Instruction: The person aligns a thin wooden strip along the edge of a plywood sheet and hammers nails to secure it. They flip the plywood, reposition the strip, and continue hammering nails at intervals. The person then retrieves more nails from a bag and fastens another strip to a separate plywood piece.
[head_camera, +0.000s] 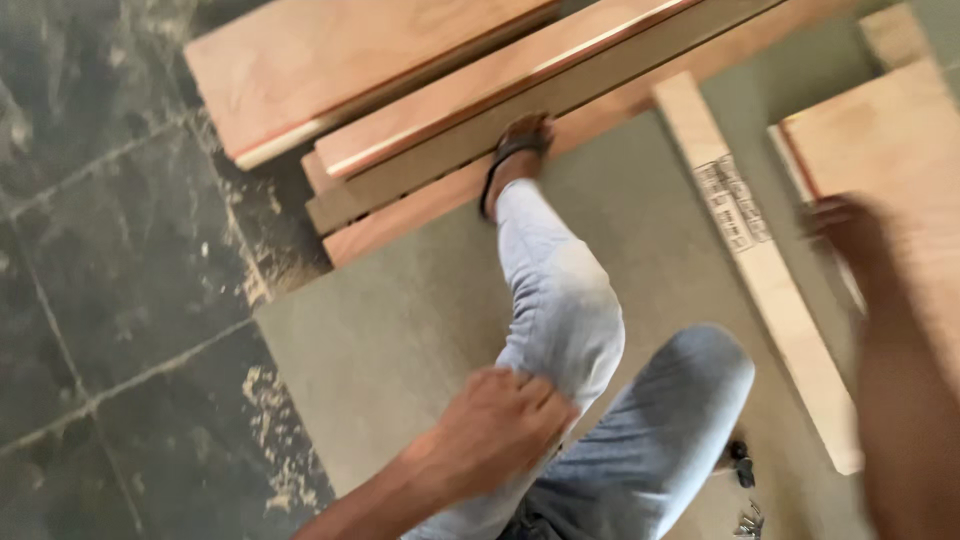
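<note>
**Left hand on the knee, right hand out at the plywood**

The left hand (495, 425) lies palm down on the bent left knee (560, 330) in pale jeans, fingers curled loosely over the cloth, holding nothing. The forearm runs back toward the lower edge of the view. The right hand (850, 230) reaches forward, blurred; whether its fingers are spread or closed I cannot tell. It sits at the edge of a plywood panel (890, 140), and touching cannot be judged. Just left of it a pale wooden strip (770, 290) lies on the grey board (400, 330). Beyond the left hand, a sandalled foot (515, 150) rests against stacked planks (450, 120).
</note>
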